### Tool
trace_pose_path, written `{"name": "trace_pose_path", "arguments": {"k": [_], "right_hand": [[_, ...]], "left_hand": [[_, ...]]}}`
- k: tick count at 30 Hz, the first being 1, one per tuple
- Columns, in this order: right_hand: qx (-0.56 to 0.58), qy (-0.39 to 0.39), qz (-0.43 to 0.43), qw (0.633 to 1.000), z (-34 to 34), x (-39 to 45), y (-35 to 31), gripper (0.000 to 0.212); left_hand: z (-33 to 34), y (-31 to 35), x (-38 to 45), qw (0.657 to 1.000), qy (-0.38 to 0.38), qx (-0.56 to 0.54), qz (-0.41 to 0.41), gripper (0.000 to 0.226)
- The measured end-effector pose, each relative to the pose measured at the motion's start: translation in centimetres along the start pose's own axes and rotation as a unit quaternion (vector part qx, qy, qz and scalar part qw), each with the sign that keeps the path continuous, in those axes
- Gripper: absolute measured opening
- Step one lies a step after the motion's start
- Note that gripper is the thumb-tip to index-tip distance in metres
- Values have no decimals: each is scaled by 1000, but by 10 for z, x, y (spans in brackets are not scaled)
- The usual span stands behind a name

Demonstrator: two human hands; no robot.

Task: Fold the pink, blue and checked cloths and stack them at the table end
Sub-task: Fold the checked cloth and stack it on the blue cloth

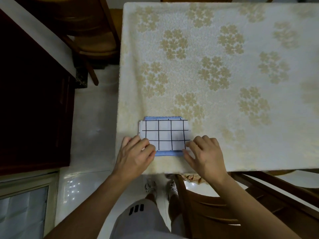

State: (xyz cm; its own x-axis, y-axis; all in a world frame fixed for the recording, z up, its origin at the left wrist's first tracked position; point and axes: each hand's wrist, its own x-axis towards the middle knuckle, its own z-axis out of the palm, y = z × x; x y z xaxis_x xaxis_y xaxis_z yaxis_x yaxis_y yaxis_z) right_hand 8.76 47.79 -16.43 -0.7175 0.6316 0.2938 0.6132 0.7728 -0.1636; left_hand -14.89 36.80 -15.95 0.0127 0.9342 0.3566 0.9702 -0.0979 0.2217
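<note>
Table (224, 66): covered with a pale flowered tablecloth; the stack sits at its near left corner, close to the person.
Checked cloth (164, 134): folded to a small rectangle, top of the stack.
Blue cloth (170, 153): folded, directly under the checked cloth; a strip shows at the near edge and another at the far edge.
Pink cloth: not visible (possibly beneath the other two; cannot tell).
Left hand (136, 155): fingers curled on the stack's near left corner, seemingly pinching the checked cloth's edge.
Right hand (204, 153): fingers bent, tips touching the near right corner of the checked cloth; a pinch cannot be confirmed.
Progress: two cloths folded and stacked; probably final squaring, pink cloth unaccounted for.
</note>
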Motion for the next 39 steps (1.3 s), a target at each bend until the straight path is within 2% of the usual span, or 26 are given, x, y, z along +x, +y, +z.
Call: {"name": "trace_pose_path", "arguments": {"k": [6, 11, 17, 30, 35, 39], "right_hand": [[-18, -36, -53, 998, 28, -13, -12, 14], [-31, -15, -45, 998, 43, -11, -17, 15], [-45, -24, -63, 997, 50, -13, -13, 24], [-49, 2, -57, 997, 60, -16, -11, 22], [-44, 6, -49, 998, 61, -13, -8, 19], [-35, 11, -48, 998, 63, -8, -7, 7]], "left_hand": [[21, 6, -9, 999, -45, 17, -9, 8], [36, 1, -9, 998, -50, 22, -41, 6], [44, 4, -13, 998, -51, 29, -38, 11], [46, 3, -12, 996, -58, 60, -22, 14], [49, 0, -7, 997, -53, 58, -18, 16], [51, -5, -2, 998, -44, 51, -19, 16]]}}
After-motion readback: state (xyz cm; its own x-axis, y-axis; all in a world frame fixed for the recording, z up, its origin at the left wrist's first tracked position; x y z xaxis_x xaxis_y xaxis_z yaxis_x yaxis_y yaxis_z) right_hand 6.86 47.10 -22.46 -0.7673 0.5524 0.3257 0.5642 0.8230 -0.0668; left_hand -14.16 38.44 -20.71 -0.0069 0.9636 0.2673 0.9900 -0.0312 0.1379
